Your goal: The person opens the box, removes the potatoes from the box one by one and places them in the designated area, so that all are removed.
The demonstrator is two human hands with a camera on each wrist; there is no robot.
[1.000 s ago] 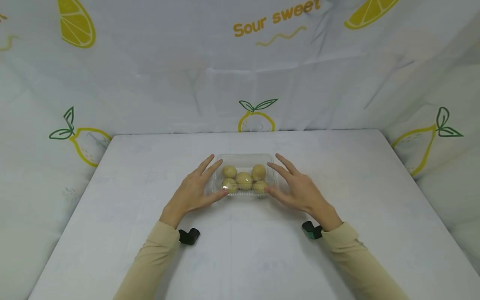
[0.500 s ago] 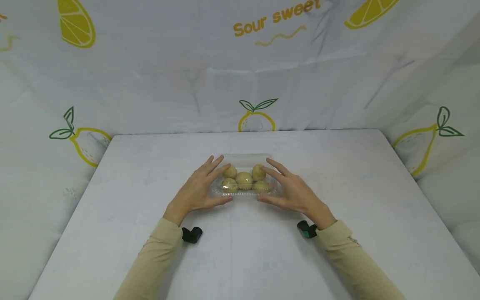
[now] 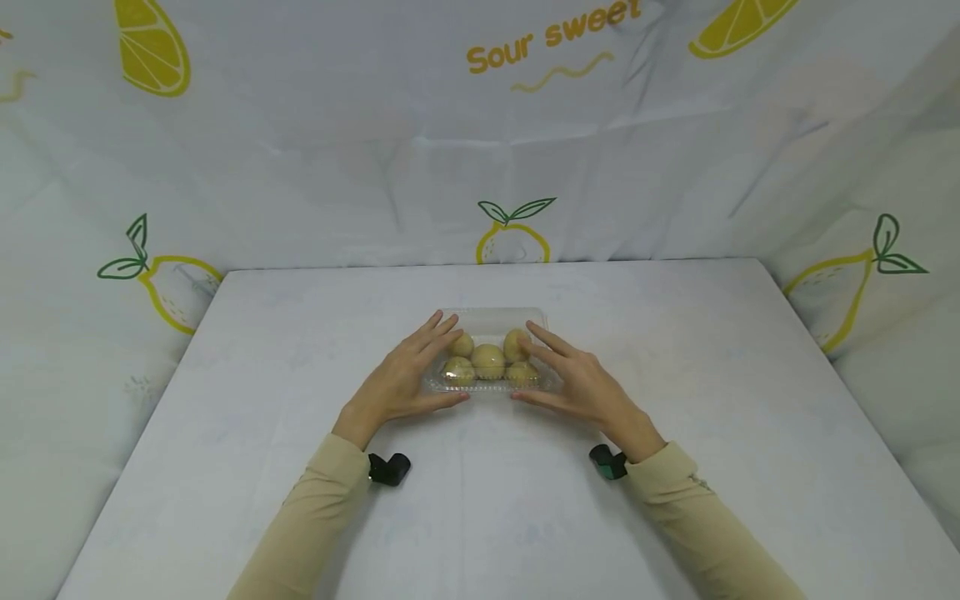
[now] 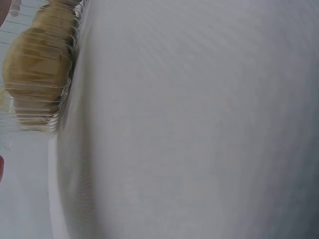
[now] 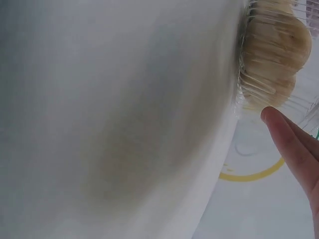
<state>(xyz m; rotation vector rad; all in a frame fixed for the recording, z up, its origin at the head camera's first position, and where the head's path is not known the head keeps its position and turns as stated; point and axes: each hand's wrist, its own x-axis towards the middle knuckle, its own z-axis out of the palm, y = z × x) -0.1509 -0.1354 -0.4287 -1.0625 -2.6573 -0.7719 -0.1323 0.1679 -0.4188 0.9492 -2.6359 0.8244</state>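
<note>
A clear plastic box [image 3: 491, 319] with a lid stands on the table, holding several round, yellowish, potato-like items [image 3: 488, 362]. Around its left end is my left hand [image 3: 401, 375], thumb by the front edge and the other fingers reaching over the side. My right hand [image 3: 581, 379] mirrors this at the right end. In the right wrist view, a nearly straight finger [image 5: 294, 147] has its tip beside the box [image 5: 304, 107]. Only slivers of the fingers show in the left wrist view, next to the box [image 4: 47, 119]. How firmly either hand touches cannot be told.
A white cloth covers the table [image 3: 480, 500]. Behind and at both sides hangs a white curtain [image 3: 337, 167] printed with lemons and lettering. Each wrist carries a small dark camera, the left camera [image 3: 389, 469] and the right camera [image 3: 607, 462].
Both hands have moved inward toward each other, bringing fingers over the box's ends and thumbs to its front edge. The box stays in place.
</note>
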